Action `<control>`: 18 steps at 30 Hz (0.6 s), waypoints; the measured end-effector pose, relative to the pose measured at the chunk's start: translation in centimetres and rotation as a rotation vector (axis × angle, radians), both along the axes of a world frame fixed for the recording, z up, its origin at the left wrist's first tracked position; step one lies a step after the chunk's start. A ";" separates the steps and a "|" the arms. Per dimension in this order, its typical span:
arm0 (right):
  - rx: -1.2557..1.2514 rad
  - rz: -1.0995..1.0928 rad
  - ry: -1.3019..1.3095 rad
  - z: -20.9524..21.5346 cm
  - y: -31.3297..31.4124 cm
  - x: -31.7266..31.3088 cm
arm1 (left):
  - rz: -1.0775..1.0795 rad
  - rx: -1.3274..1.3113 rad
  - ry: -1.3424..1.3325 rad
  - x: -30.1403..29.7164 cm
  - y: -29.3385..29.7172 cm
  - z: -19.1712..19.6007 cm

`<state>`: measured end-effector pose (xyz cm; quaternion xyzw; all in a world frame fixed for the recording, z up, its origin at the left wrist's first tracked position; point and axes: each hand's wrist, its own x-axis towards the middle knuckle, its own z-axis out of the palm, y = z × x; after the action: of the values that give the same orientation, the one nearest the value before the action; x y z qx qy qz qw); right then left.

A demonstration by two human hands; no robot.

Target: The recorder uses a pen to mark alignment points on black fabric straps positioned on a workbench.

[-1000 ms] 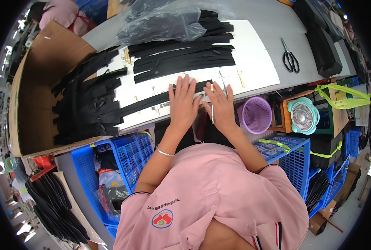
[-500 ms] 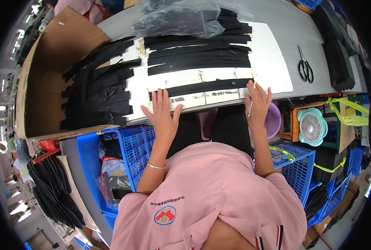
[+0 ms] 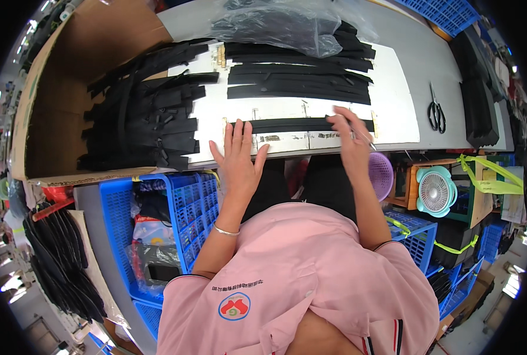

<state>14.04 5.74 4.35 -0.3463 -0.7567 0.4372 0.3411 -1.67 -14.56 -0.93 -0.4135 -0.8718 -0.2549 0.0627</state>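
A single black zipper [image 3: 293, 125] lies straight across the white board [image 3: 394, 124], near its front edge. My left hand [image 3: 240, 148] lies flat with fingers spread, its fingertips pressing on the zipper's left end. My right hand [image 3: 353, 139] is over the right part, slightly blurred, with thumb and forefinger close to the zipper; whether they touch it I cannot tell. A thin silver pen-like tool [image 3: 367, 141] is held in that hand, pointing to the right. Dark marks show on the board along the zipper. Farther back lie rows of black zippers [image 3: 299, 83].
To the left, a cardboard box [image 3: 29, 118] on its side holds a pile of black zippers [image 3: 145, 127]. Clear plastic [image 3: 281, 26] covers the back rows. Black-handled scissors [image 3: 436, 115] lie right of the board. Blue crates [image 3: 186, 219] and a purple basket [image 3: 382, 176] stand below the table edge.
My right hand has moved left and inward from the zipper's right end, its fingers curling. My left hand stays flat on the left end. The whole view has shifted a little.
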 end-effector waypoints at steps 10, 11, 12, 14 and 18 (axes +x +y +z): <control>-0.264 0.391 0.023 -3.6 -3.5 -11.3 | 0.027 0.047 0.004 0.1 0.1 0.0; -0.234 0.373 0.013 -4.2 -3.5 -11.5 | 0.019 0.031 -0.021 0.2 0.1 0.1; -0.230 0.383 0.006 -4.2 -3.6 -11.5 | 0.013 0.019 -0.047 0.2 -0.1 0.1; -0.131 0.404 -0.059 -4.4 -3.5 -11.5 | 0.023 0.049 -0.045 0.2 -0.1 -0.1; -0.065 0.412 -0.073 -4.2 -3.6 -11.7 | 0.021 0.077 -0.039 0.1 0.0 -0.1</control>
<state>2.37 2.10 0.18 -0.2105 -0.8090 0.5090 0.2055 -1.53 -14.60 -1.06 -0.3967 -0.8667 -0.2955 0.0642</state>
